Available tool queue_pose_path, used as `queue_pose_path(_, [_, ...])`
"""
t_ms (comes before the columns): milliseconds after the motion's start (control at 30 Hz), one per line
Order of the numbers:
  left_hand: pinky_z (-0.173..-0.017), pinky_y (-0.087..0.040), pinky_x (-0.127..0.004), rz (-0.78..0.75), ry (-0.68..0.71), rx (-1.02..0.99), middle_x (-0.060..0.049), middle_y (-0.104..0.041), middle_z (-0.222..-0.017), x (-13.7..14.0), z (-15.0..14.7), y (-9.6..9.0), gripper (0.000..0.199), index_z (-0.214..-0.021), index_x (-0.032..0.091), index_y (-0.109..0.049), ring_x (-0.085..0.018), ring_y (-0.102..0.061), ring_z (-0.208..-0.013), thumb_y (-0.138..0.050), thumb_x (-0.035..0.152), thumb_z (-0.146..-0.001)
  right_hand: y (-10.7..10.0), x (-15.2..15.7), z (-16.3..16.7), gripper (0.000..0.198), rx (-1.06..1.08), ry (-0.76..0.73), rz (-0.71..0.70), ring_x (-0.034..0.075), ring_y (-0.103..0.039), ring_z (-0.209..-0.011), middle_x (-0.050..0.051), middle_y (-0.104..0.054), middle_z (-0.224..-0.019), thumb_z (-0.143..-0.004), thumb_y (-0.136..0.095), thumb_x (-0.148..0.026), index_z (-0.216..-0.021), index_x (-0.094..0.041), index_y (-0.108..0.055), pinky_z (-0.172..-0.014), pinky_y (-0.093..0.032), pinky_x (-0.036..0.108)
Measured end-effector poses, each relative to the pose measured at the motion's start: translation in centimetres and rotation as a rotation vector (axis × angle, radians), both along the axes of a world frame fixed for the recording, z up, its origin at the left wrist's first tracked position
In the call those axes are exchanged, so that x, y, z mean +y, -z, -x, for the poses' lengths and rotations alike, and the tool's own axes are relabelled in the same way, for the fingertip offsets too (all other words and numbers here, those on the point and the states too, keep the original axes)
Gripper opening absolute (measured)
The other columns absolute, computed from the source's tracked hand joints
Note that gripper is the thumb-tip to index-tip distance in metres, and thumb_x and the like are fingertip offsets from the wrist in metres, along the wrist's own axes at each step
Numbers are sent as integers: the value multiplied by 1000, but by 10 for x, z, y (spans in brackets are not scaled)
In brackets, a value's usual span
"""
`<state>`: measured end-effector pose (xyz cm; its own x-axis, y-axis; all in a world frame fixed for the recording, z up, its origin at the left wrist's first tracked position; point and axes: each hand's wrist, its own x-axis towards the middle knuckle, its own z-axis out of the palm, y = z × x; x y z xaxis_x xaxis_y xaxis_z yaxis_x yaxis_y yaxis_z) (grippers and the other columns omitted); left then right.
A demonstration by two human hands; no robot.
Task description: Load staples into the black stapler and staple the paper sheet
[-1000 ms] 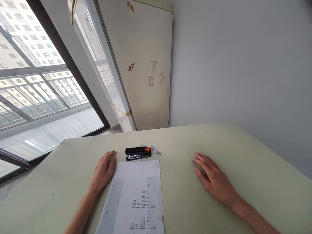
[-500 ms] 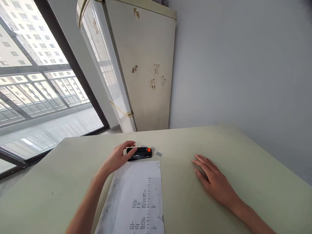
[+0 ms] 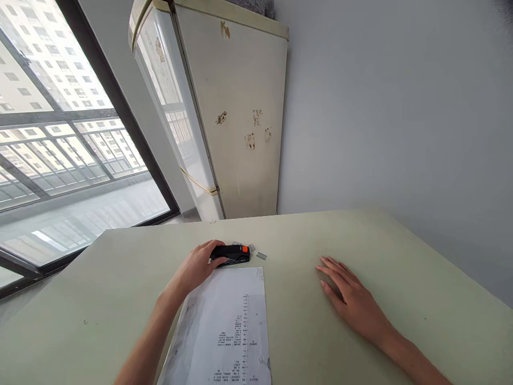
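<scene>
Our left hand pinches a long, black, orange-marked stapler on a pale-green tabletop; beside the stapler lie grey strips, apparently staples; before it, printed white paper; well right, our spread right hand; beyond, a blotched cream refrigerator.

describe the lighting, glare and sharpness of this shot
Head view: the window at left is bright, nearly washed out; head view: the fridge shows reflections on its glossy left face; head view: the stapler looks fairly clear, but the paper is printed too small to read.
</scene>
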<state>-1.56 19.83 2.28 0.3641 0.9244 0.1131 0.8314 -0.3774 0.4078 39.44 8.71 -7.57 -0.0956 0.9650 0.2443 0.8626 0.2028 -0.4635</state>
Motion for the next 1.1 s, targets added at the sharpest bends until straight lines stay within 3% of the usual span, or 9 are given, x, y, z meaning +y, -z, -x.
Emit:
queue_pose_path(267, [-89,-52,-45,-37,40,37,-6,-75,-115,-3,-6,-4,34,-118,28,-63,-31,-69,-99,-47,53,-102,0,2,1,43,-4,-4,-17,30,-40,-155,4,-51,-163,-108,-42,-47,-141,-29,-62,-123,-42,60])
queue_pose_path(600, [-87,-51,-42,-101,209,-36,-6,-71,-115,-32,-53,-37,29,-125,29,-58,-29,-65,-101,-47,48,-107,1,2,-1,42,4,-16,-17,29,-37,-157,4,-48,-165,-109,-41,-47,-143,-30,-60,-125,-40,59])
queue_pose_path(700, [-87,-52,-42,-100,317,-112,-9,-69,-116,-51,-84,-27,24,-124,27,-56,-28,-65,-100,-50,41,-107,1,2,0,43,-4,-16,-9,29,-37,-157,4,-47,-165,-109,-41,-45,-144,-28,-60,-127,-37,59])
queue_pose_path(867, [-81,-52,-37,-54,424,-173,-6,-67,-112,-85,-132,7,17,-121,24,-51,-23,-64,-92,-55,29,-105,-1,3,2,43,-11,18,35,30,-37,-156,4,-46,-166,-108,-40,-41,-143,-27,-61,-126,-38,59])
queue_pose_path(1100, [-76,-51,-34,-41,465,-132,-5,-66,-108,-104,-153,24,19,-120,23,-50,-23,-64,-90,-58,24,-103,-2,5,0,39,4,-15,-19,28,-41,-154,5,-50,-163,-107,-43,-38,-140,-28,-62,-127,-36,57])
